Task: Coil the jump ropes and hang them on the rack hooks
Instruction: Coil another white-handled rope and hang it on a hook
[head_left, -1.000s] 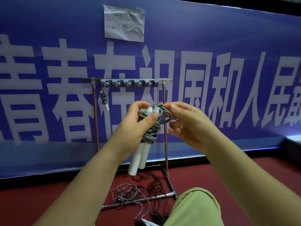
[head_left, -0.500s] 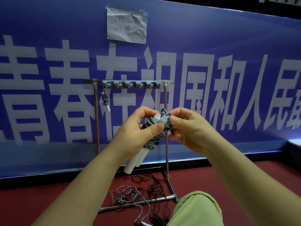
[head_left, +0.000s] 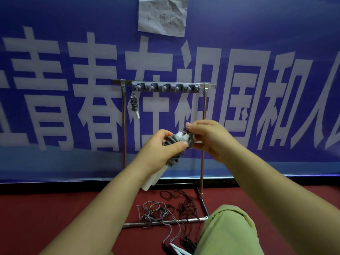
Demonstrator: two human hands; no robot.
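Holding a coiled grey jump rope [head_left: 173, 153] in front of the rack [head_left: 203, 126], both hands on it. Left hand [head_left: 159, 150] is wrapped around the middle of the bundle, thumb pressed across the front; the rope's grey wraps sit inside that fist, and the two white handles [head_left: 152, 178] stick out below it, angled down-left. Handle tops poke out above the left thumb. Right hand [head_left: 207, 138] pinches the end of the cord at the top of the bundle, thumb and fingertips closed on it, just right of the handle tops. The two hands are almost touching.

Rack is behind the hands, against a blue banner [head_left: 55, 89]. Hook strip [head_left: 165, 87] runs across its top bar. One coiled rope [head_left: 134, 105] hangs from the leftmost hook, well apart from the hands.

Loose ropes [head_left: 165, 210] lie tangled on the red floor [head_left: 46, 208] over the rack base, grey ones left, dark ones right, handles nearest the camera. Green-clad knee [head_left: 228, 232] at lower right.
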